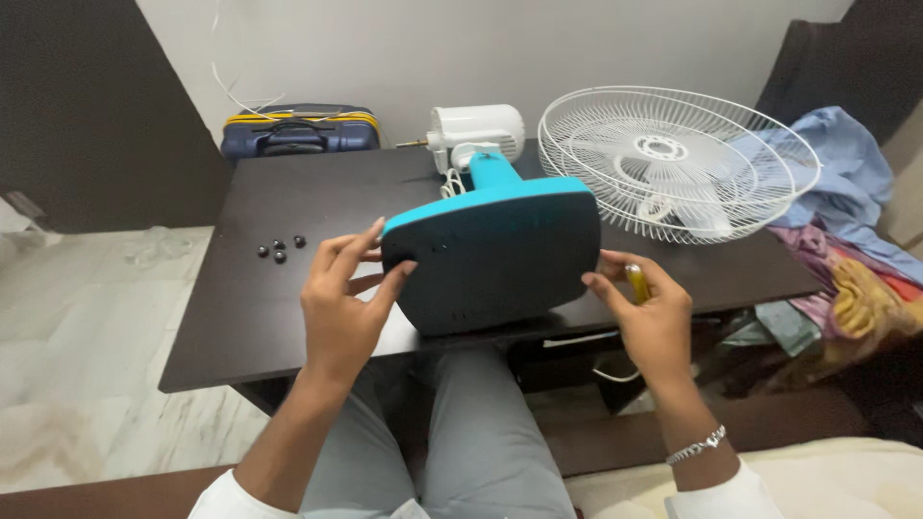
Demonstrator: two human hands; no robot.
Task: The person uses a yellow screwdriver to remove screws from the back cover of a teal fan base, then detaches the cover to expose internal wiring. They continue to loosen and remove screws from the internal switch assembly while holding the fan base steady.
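Your left hand (341, 308) pinches the left edge of the tilted blue plastic fan base (492, 252) at frame centre, while your right hand (652, 322), curled around a yellow-handled tool (637, 283), touches its right edge, above the dark wooden table (279, 298) with small black screws (279, 250) left and a white wire fan guard (673, 159) upper right.

Single head-mounted view, looking steeply down and forward from close above the seated person's lap across the dark table (288, 317) toward the white wall (577, 48).
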